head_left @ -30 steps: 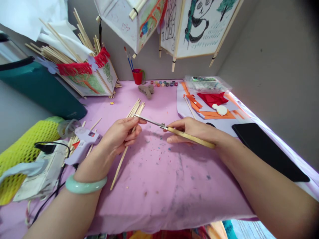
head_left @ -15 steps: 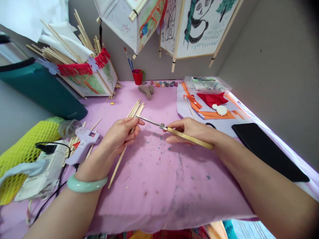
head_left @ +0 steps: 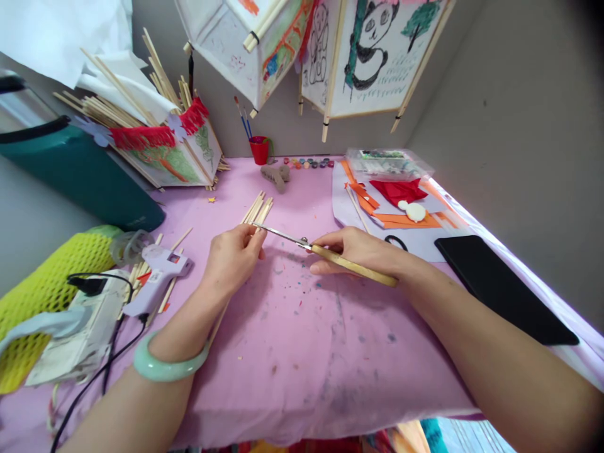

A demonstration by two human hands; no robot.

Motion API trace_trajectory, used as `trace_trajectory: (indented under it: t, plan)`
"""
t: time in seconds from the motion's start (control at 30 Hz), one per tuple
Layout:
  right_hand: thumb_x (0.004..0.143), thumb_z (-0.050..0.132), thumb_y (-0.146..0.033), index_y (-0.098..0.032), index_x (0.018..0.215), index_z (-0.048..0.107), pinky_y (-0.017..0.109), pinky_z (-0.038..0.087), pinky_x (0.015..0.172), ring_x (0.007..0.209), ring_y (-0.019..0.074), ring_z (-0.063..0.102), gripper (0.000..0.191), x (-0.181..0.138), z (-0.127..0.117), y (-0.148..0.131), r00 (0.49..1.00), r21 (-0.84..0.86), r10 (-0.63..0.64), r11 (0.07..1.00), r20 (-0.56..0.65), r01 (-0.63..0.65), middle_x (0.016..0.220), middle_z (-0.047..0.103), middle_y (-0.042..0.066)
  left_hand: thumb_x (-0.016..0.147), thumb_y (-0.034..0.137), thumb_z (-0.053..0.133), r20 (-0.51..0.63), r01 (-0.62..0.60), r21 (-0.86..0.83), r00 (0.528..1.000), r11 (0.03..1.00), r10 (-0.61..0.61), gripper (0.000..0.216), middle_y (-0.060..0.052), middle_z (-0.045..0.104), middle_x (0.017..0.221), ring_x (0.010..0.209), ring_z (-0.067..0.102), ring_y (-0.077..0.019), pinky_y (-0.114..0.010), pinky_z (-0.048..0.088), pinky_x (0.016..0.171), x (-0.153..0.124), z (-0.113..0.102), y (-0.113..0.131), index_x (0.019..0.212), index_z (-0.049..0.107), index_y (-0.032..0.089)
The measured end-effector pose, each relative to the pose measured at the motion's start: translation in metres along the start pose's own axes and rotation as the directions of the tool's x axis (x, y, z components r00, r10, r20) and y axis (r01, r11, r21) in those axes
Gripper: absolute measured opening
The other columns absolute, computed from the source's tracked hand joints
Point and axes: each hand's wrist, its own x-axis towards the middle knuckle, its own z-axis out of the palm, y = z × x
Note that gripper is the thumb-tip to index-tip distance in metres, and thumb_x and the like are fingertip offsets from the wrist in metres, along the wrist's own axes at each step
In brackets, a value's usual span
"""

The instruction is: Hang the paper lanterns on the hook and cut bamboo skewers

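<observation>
In the head view my right hand (head_left: 352, 248) is closed around the yellow-handled scissors (head_left: 352, 264). Their narrow metal blades point left, and the tip reaches the fingers of my left hand (head_left: 233, 255). My left hand is closed, back upward, over a bundle of thin wooden sticks (head_left: 257, 207). Stick ends show beyond its fingertips, and a longer stick comes out below the wrist. The fingers seem to pinch a stick at the blade tip, but the hand hides most of it. A pale green bangle (head_left: 170, 365) circles my left wrist.
A lilac glue gun (head_left: 158, 277), power strip (head_left: 78, 340) and teal bottle (head_left: 89, 170) stand left. Behind are a stick-filled paper lantern (head_left: 165, 151) and a red cup (head_left: 258, 150) of brushes. Hanging lanterns (head_left: 372, 63) overhang the back. A black tablet (head_left: 504, 286) lies right.
My left hand has rolled over, so its back faces up and the curled fingers are hidden. The scissors remain at its fingertips. The view has shifted slightly.
</observation>
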Motion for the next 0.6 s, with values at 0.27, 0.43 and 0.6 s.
trace_trajectory:
  t: [0.27, 0.43, 0.6]
  plan:
    - [0.062, 0.065, -0.056, -0.018, 0.080, 0.065, 0.023, 0.030, 0.050, 0.053, 0.0089, 0.040, 0.042, -0.001, 0.000, -0.001, 1.000, -0.018, -0.005, 1.000, -0.004, 0.005, 0.063, 0.050, -0.003, 0.080, 0.030, 0.048, 0.090, 0.025, -0.094, 0.996, 0.995, -0.016, 0.020, 0.004, 0.050, 0.044, 0.033, 0.033, -0.0076, -0.020, 0.024, 0.037, 0.004, -0.001, -0.003, 0.078, 0.064, 0.018]
    - [0.063, 0.065, -0.055, -0.018, 0.084, 0.066, 0.022, 0.025, 0.045, 0.050, 0.0079, 0.038, 0.043, -0.002, -0.003, 0.003, 0.999, 0.007, -0.007, 1.000, 0.039, 0.007, 0.059, 0.045, -0.005, 0.082, 0.030, 0.047, 0.323, 0.275, -0.454, 0.937, 0.848, -0.131, 0.018, 0.007, 0.045, 0.045, 0.026, 0.022, -0.0037, -0.018, 0.015, 0.028, 0.005, -0.006, -0.001, 0.081, 0.058, 0.017]
    - [0.066, 0.064, -0.056, -0.019, 0.097, 0.065, 0.021, 0.026, 0.042, 0.046, 0.0074, 0.036, 0.048, -0.003, -0.007, 0.006, 0.994, 0.065, 0.011, 0.998, 0.106, -0.018, 0.054, 0.041, -0.006, 0.082, 0.026, 0.050, 0.499, 0.389, -0.631, 0.866, 0.671, -0.033, 0.015, 0.007, 0.043, 0.045, 0.026, 0.018, -0.0010, -0.015, 0.018, 0.026, 0.007, -0.015, -0.003, 0.081, 0.059, 0.014]
